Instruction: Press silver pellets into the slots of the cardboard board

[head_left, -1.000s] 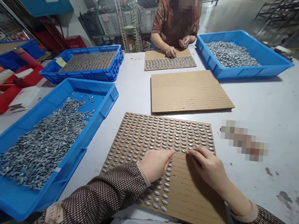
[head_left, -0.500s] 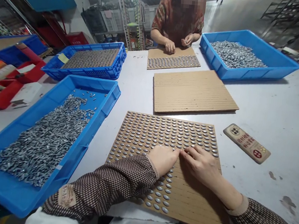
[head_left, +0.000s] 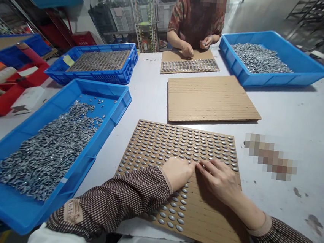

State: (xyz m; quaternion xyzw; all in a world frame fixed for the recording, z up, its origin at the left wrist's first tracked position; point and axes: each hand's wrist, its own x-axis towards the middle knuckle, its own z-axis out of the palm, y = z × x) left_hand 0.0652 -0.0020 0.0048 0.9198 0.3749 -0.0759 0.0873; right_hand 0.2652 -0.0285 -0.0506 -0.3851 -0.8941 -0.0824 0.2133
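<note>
Left hand: We are resting our left hand [head_left: 177, 172] on the card [head_left: 159, 144]. It is curled up small. We cannot tell if it is holding any pieces inside.

Right hand: We are pressing our right hand [head_left: 221, 178] on the card too. The fingers [head_left: 203, 164] are pinching close together at the row, and we cannot tell if a piece is between them.

Where the hands are meeting: The two hands are almost touching, tip to tip, near the middle of the card.

Card: It is lying flat on the table [head_left: 294, 111], right in front of us. Its slots are running from side to side.

Pieces on the card: Shiny little metal pieces [head_left: 183, 142] are filling the rows on the far side of our hands. The bare slots [head_left: 207, 217] are lying on the near side, under our right arm.

Which hand is nearer: The end of the row being filled is sitting right at the right hand's tips.

Tray: A blue tray [head_left: 117, 105] of loose pieces is sitting to our left, nearer the left hand.

Other things: A bare card [head_left: 212, 99] is lying past ours. A person [head_left: 197, 21] across the table is working on another card.

Hard to see: Our arms are covering part of the card, and its near edge is cut off. A thing on the table to the right is blurred.
</note>
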